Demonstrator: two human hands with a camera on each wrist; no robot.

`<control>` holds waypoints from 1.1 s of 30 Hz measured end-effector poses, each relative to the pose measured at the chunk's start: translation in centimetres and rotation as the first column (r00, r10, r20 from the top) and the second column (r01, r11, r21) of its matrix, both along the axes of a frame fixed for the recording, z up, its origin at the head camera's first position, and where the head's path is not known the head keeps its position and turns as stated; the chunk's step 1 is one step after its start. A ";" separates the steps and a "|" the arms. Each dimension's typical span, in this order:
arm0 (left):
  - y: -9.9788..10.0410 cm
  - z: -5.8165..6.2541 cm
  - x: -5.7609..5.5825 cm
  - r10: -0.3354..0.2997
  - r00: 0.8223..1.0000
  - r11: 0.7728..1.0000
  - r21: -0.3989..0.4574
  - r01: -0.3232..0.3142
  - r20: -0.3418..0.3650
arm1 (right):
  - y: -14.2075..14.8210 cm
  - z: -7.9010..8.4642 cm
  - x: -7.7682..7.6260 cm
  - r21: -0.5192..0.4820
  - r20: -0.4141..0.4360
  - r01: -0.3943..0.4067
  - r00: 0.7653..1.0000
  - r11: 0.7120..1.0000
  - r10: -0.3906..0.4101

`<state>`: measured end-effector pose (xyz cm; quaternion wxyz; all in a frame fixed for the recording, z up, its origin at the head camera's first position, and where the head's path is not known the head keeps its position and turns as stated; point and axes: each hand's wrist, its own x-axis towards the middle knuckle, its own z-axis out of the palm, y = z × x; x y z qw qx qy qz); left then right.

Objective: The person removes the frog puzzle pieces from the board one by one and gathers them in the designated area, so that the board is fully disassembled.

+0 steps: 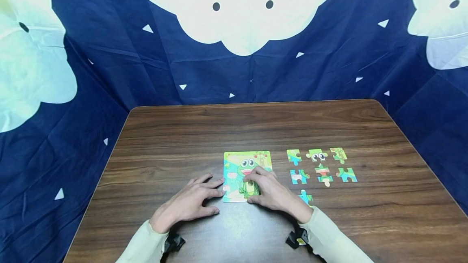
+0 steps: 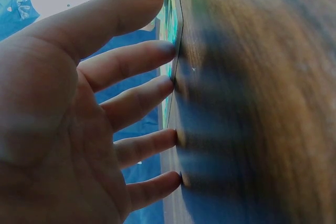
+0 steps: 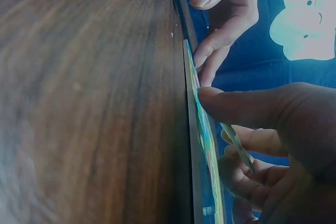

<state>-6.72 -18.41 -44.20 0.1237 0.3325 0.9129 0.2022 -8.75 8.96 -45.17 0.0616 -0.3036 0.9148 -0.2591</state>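
Note:
A square frog-picture puzzle board [image 1: 234, 161] lies flat on the table between the two hands. My left hand [image 1: 191, 200] rests with fingers spread, fingertips at the board's left edge; in the left wrist view these fingers [image 2: 139, 100] are nearly straight and hold nothing. Over the board's lower right part, my right hand [image 1: 272, 190] has curled fingers and covers some of the frog. A thin puzzle piece [image 3: 239, 148], seen edge-on in the right wrist view, is held in the right hand's fingers just off the board. Its printed face cannot be made out.
Right of the board, loose puzzle pieces lie in rows, among them one with eyes [image 1: 317, 155], one with a mouth [image 1: 323, 174] and a blue one [image 1: 304, 196] partly behind the right wrist. The brown wooden table [image 1: 175, 141] meets a blue cloud-print curtain [image 1: 120, 64].

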 end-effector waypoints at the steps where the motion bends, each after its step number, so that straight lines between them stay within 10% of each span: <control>1: 0.0 0.0 0.0 0.002 1.000 1.000 0.001 -0.002 0.003 | 0.0 0.0 0.0 -0.006 0.000 0.002 1.000 1.000 -0.002; 33: 0.0 0.0 0.1 0.008 1.000 1.000 -0.002 -0.008 0.008 | 4.1 0.9 0.1 -0.085 0.034 0.018 0.999 0.996 -0.016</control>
